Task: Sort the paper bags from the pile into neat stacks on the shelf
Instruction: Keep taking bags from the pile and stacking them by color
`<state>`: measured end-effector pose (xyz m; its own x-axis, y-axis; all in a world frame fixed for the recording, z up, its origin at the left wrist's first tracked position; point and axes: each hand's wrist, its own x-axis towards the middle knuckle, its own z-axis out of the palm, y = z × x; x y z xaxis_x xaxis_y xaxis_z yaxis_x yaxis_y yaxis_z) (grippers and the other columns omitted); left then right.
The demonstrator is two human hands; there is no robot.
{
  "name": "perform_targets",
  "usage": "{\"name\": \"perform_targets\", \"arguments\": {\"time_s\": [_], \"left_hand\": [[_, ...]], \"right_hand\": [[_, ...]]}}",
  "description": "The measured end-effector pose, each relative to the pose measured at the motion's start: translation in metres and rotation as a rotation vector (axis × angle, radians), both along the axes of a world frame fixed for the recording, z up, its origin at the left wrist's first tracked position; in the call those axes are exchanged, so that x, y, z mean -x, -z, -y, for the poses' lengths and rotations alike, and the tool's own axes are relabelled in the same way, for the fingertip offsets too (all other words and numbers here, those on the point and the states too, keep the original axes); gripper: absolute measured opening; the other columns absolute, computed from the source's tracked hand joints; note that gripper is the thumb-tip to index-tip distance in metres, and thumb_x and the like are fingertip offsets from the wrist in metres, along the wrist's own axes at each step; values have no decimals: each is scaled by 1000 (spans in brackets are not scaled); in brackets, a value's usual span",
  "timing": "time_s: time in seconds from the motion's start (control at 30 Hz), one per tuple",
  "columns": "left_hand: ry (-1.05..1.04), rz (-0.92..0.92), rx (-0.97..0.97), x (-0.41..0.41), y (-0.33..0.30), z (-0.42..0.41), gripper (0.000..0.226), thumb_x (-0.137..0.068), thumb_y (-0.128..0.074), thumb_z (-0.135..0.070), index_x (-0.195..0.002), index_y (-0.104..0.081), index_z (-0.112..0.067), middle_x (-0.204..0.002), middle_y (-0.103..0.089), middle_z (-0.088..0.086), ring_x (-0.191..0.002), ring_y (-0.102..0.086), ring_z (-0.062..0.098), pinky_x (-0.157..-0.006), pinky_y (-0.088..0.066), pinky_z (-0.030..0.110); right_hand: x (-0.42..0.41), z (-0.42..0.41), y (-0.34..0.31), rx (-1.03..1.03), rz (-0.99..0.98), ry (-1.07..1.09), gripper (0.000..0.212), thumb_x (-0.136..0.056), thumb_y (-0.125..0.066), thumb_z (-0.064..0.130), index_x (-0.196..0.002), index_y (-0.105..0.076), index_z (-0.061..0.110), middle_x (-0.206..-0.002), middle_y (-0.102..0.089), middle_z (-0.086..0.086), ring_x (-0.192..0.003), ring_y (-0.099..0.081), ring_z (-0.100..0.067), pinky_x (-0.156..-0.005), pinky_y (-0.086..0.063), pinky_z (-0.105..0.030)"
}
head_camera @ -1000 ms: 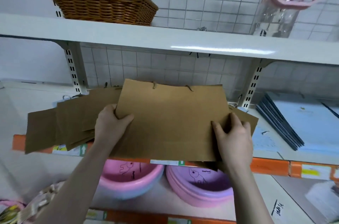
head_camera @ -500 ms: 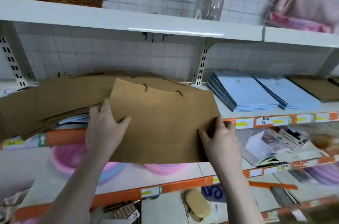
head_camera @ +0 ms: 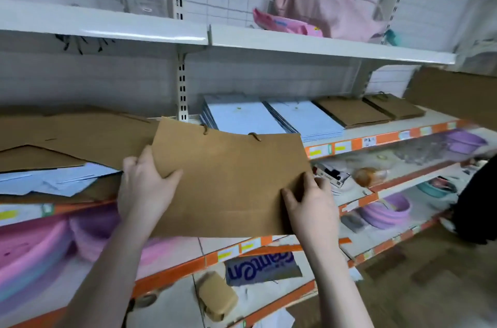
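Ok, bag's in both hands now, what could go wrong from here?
1. The brown bag is held only at its side edges by the left hand and right hand; it could sag or slip.
2. The messy pile overhangs the shelf edge; brushing it might spill bags.

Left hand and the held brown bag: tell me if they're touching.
Touching. The head view shows the left hand gripping the brown bag's left edge, thumb on top.

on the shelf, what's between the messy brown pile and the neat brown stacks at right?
In the head view, two neat stacks of light blue bags lie side by side between the brown pile and the brown stacks; an upright post stands there too.
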<state>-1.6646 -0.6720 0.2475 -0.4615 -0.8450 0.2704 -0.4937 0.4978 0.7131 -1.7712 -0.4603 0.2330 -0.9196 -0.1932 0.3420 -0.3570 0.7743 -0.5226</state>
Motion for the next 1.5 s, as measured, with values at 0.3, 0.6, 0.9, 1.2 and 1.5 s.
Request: {"name": "perform_targets", "arguments": {"time_s": [0.3,0.6,0.9,1.2,1.5], "left_hand": [[68,16,1,128,5,-141,68,-80,-69,-33,-138,-40,-14,-124,-43,22,-119,-44,37,-94,-40,43],[92,27,18,246,0,-205,65,-81,-66,-33,-138,-39,-16,-121,-40,16,-116,-45,35,-88,-41,42],[153,-5,-9,415,7,-236,67,-82,-65,-37,-140,-37,-16,-128,-38,17,-120,-43,37,-96,-38,43],[140,-7,-26,571,-6,-245,70,-85,-63,-38,-144,-31,-18,-131,-37,17,-120,-43,38,-95,-38,46],[27,-10,-39,646,-1,-245,66,-84,-63,-36,-139,-36,-12,-124,-38,20,-110,-47,40,-91,-40,42]], "right_hand": [[115,-147,3,-54,-20,77,44,-91,-53,37,-125,-47,10,-123,-46,-13,-110,-48,-33,-89,-38,-36],[229,-209,3,-36,-47,136,36,-90,-53,33,-115,-51,8,-116,-48,-14,-104,-49,-36,-83,-40,-39],[386,-235,11,-71,-48,197,36,-89,-53,34,-116,-52,11,-116,-49,-12,-107,-48,-33,-87,-42,-37],[549,-237,-2,-48,20,182,36,-91,-52,36,-118,-52,13,-121,-47,-13,-105,-50,-35,-88,-41,-38],[659,-227,-6,-54,32,-2,41,-91,-53,34,-126,-52,11,-127,-47,-14,-114,-48,-33,-94,-38,-36]]}}
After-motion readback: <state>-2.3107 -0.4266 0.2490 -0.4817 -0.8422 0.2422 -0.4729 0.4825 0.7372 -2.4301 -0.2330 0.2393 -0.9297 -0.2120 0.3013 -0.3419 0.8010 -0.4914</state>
